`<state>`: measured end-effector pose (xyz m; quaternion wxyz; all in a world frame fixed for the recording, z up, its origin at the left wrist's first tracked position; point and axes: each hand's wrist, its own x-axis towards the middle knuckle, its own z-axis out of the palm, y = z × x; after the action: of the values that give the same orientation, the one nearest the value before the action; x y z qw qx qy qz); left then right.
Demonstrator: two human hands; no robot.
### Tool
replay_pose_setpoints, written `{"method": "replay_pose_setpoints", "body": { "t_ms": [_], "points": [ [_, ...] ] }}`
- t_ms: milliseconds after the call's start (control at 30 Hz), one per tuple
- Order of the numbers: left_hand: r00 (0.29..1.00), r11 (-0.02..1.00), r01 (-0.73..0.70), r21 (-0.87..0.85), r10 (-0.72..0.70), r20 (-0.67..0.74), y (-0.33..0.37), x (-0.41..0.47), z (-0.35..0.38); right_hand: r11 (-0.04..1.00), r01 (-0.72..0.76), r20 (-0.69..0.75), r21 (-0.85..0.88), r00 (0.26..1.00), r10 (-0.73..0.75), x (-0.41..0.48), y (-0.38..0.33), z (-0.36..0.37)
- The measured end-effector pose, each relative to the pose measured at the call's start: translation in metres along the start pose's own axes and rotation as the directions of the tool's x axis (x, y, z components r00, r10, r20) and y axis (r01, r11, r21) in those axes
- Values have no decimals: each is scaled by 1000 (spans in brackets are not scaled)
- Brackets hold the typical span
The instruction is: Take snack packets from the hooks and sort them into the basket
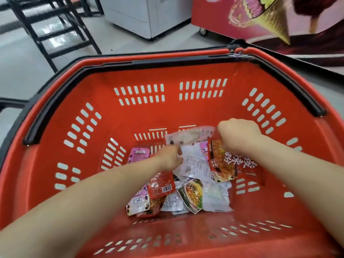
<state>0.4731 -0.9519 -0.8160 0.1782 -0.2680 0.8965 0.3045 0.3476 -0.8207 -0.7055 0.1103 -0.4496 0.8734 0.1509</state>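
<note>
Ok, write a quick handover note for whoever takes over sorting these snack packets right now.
Left hand: down inside the red slotted plastic basket, fingers pinching the edge of a white foil packet.
Right hand: closed on the top of a red noodle-print packet.
Done: a heap of pink, red and clear packets already lies on the basket floor.
Left: arrange what is held. The hooks are out of view, so the remaining count is unknown.

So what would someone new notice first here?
The big orange-red slotted plastic basket fills the view. Both hands, left hand and right hand, reach into its bottom among a loose pile of glossy snack packets. An ice-cream freezer poster sits behind, upper right.
</note>
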Motion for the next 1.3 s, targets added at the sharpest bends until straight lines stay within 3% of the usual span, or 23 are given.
{"method": "replay_pose_setpoints", "body": {
  "t_ms": [100, 233, 367, 567, 733, 800, 867, 933, 967, 1033, 1067, 1167, 1233, 1300],
  "points": [
    [983, 993, 113, -33, -107, 151, -5, 9, 20, 998, -65, -15, -3, 998, 65, 1, 4, 3],
    [986, 987, 158, 5, -158, 58, 14, 31, 43, 993, -116, -3, 29, 993, 116, 5, 9, 8],
    [975, 945, 221, -239, -216, 45, 26, 36, 56, 988, -119, 33, 103, 993, 116, 6, 12, 11],
    [997, 978, 61, -198, -68, -33, 39, 23, -16, 974, -96, -49, 204, 993, 108, 9, 17, 5],
    [972, 998, -57, -29, 49, -230, 37, -21, -101, 913, -109, 8, 393, 993, 115, 12, 19, -6],
    [900, 976, -125, 177, 187, -394, 39, -44, -122, 791, -114, 53, 601, 993, 103, 13, 18, -13],
    [799, 926, -167, 338, 328, -504, 41, -68, -134, 590, -70, 34, 804, 997, 71, 10, 13, -26],
    [664, 836, -247, 489, 514, -544, 45, -91, -139, 311, -28, 9, 950, 998, 63, 2, 6, -46],
    [588, 785, -287, 549, 597, -546, 47, -102, -141, 122, -26, 21, 992, 999, 45, -3, 2, -57],
    [482, 728, -347, 591, 679, -553, 53, -126, -150, -172, -50, 58, 984, 997, 43, -15, -5, -80],
    [455, 718, -359, 596, 693, -559, 56, -138, -156, -249, -59, 74, 967, 996, 51, -25, -9, -91],
    [387, 693, -413, 591, 721, -575, 69, -180, -183, -316, -99, 137, 944, 986, 100, -55, -15, -127],
    [365, 642, -483, 596, 766, -529, 81, -213, -208, -446, -160, 193, 881, 981, 29, -78, -13, -161],
    [376, 601, -535, 594, 799, -469, 96, -249, -241, -450, -217, 204, 866, 976, -78, -103, -11, -202]
  ]
}}
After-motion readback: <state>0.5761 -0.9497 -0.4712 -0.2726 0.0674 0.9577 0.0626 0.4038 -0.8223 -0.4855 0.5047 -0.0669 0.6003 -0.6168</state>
